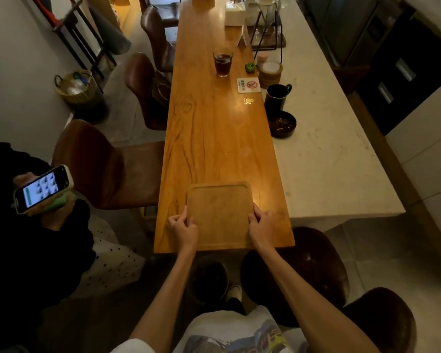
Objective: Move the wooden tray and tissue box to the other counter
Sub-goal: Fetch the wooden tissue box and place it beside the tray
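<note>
A square wooden tray (220,215) lies flat at the near end of the long wooden counter (209,128), with nothing on it. My left hand (182,226) grips its left rim and my right hand (261,225) grips its right rim. A white tissue box (235,13) stands far off at the counter's other end. The pale stone counter (329,154) runs alongside on the right.
A glass of dark drink (222,62), a coaster sign (249,85), a black mug (276,96), a dark bowl (282,123) and a wire stand (267,29) sit farther along. Brown chairs (107,164) line the left. A person with a phone (42,188) sits at left.
</note>
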A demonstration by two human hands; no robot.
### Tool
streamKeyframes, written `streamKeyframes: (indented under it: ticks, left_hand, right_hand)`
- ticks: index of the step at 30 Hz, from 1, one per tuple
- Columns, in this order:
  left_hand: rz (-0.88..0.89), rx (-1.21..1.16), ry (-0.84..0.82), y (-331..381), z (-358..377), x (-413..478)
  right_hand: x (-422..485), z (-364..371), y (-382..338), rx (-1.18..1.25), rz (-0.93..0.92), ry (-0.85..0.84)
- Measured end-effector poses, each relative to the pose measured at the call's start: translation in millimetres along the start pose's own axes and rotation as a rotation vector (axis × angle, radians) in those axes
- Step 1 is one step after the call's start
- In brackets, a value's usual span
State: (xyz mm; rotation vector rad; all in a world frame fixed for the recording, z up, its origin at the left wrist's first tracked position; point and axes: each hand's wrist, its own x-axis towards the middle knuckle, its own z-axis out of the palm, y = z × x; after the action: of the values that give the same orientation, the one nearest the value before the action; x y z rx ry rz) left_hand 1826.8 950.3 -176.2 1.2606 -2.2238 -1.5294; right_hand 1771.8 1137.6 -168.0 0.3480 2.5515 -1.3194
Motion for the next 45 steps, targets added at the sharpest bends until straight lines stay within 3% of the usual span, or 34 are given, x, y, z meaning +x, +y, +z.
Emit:
streamKeyframes:
  ticks: [45]
  left_hand:
    - [0.061,0.017,0.02,0.8,-1.1,-8.3]
  right_hand:
    - [-1.4,2.6,6.9,0.005,-0.032,0.012]
